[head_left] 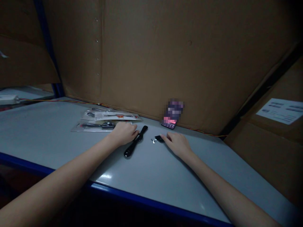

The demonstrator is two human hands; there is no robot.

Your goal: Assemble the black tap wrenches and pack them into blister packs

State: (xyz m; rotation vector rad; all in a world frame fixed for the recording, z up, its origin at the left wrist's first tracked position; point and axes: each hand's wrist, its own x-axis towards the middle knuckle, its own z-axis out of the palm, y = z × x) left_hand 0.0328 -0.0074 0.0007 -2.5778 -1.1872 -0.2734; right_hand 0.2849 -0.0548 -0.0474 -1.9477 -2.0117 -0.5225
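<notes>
My left hand [126,132] is closed, its thumb and fingers at the middle of a long black tool [133,147]. This tool is slim, with a rounded end toward me and a wider part near its middle; its exact kind is not clear. To the right, my right hand [178,143] pinches a small flat black piece [160,138] between thumb and fingers. Small shiny metal bits [153,141] show at the left edge of that piece; I cannot tell whether they are attached. Beyond my left hand lie clear packages [88,127] with black tools inside.
A phone [172,115] with a lit screen leans against the cardboard wall [151,63] at the back. A printed card [117,116] lies on the packages. Thin red and yellow wires [59,100] run along the grey table's [142,179] back edge. A white device [8,99] is far left.
</notes>
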